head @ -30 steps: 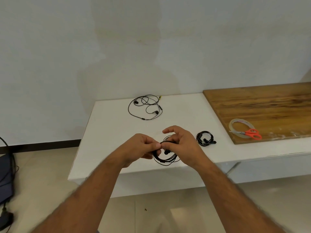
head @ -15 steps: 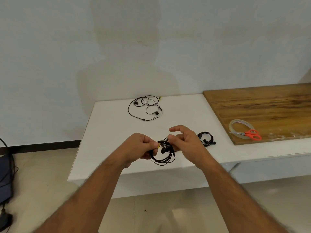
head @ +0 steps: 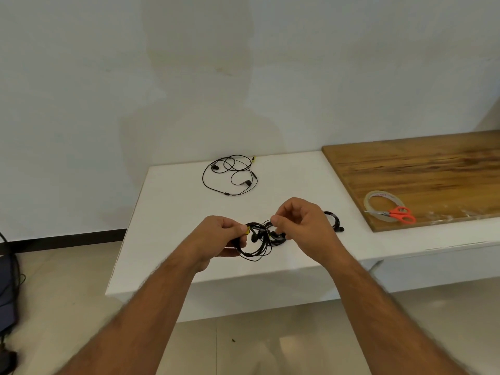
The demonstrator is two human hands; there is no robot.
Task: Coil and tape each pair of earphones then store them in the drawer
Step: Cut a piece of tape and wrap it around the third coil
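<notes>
Black earphones [head: 257,243] half-coiled above white counter [head: 173,212], pinched by left hand [head: 216,234] (yellow plug end), cable gripped in right hand [head: 303,226].

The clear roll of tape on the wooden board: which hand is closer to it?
Right. The right hand works the black earphone cable just left of the clear roll of tape; the left hand pinches that cable farther left.

We find only one trace of print: faint red lettering on the inner core of the clear tape roll [head: 378,206] lying on the wooden board [head: 422,169]. It is too small for us to read.
</notes>
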